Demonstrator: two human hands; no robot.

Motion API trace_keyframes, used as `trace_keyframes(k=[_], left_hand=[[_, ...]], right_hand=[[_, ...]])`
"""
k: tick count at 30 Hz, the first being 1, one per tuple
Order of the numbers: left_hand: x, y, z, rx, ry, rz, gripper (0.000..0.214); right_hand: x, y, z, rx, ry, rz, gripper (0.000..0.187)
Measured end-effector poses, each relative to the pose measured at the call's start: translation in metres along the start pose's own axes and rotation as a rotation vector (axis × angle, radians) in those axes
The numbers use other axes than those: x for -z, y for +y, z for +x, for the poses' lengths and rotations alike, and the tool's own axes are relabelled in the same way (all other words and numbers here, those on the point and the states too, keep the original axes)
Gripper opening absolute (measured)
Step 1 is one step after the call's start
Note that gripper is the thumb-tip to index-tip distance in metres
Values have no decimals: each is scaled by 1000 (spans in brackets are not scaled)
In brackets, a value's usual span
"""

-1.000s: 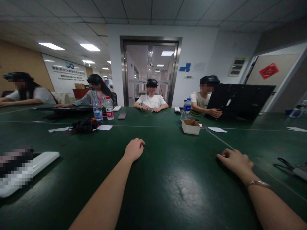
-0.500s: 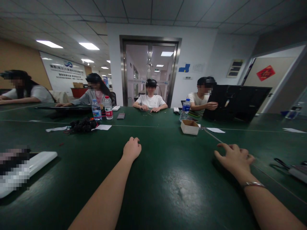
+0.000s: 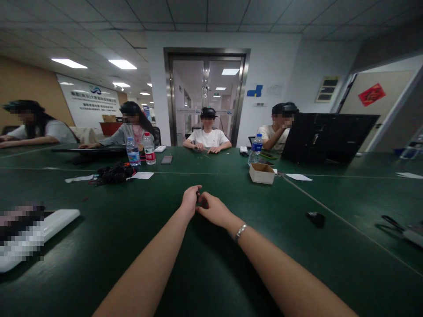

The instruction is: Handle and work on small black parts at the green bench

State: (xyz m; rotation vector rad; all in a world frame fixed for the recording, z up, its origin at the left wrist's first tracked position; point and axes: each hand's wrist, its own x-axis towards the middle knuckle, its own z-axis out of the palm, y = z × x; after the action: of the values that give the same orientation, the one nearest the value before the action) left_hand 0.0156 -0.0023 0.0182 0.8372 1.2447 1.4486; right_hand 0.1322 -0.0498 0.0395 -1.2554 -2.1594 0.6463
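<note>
My left hand is closed above the green table, near its middle. A small dark bit shows at its fingertips, too small to name. Up against it from the right comes my right hand, with a silver bracelet on the wrist. Its fingers and thumb curl in toward the left fingertips, and whatever they pinch is hidden. A small black object lies on the table to the right, apart from both hands.
An open cardboard box stands ahead to the right, by a water bottle. A black bundle and two bottles are ahead to the left. A white device lies at near left, a large black panel far right. Several people sit around.
My right hand has moved left from the table's right side to meet my left hand, uncovering the black object. My left hand has shifted slightly right. The person at right has raised a hand.
</note>
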Motion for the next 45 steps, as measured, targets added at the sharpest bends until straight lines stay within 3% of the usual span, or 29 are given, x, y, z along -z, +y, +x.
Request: trace_keyframes(k=[4, 11, 14, 18, 26, 33, 38, 45], left_hand=[[-8, -7, 1, 8, -16, -152, 21], [-15, -14, 2, -105, -166, -147, 21], [-12, -11, 3, -88, -249, -109, 17], [-3, -7, 3, -96, -232, -162, 18], [-4, -10, 5, -310, -257, 78, 23], [0, -13, 10, -250, -332, 10, 19], [2, -14, 12, -276, -407, 160, 17], [3, -20, 18, -399, -328, 349, 20]], right_hand=[[-23, 2, 22, -58, 176, 142, 22], [-22, 29, 25, -77, 375, 207, 18], [-14, 40, 24, -31, 368, 207, 18], [-2, 52, 23, 2, 350, 203, 19], [4, 56, 22, 5, 342, 154, 23], [2, 62, 24, -22, 368, 154, 23], [2, 65, 25, -17, 390, 150, 24], [4, 62, 25, -60, 408, 146, 21]])
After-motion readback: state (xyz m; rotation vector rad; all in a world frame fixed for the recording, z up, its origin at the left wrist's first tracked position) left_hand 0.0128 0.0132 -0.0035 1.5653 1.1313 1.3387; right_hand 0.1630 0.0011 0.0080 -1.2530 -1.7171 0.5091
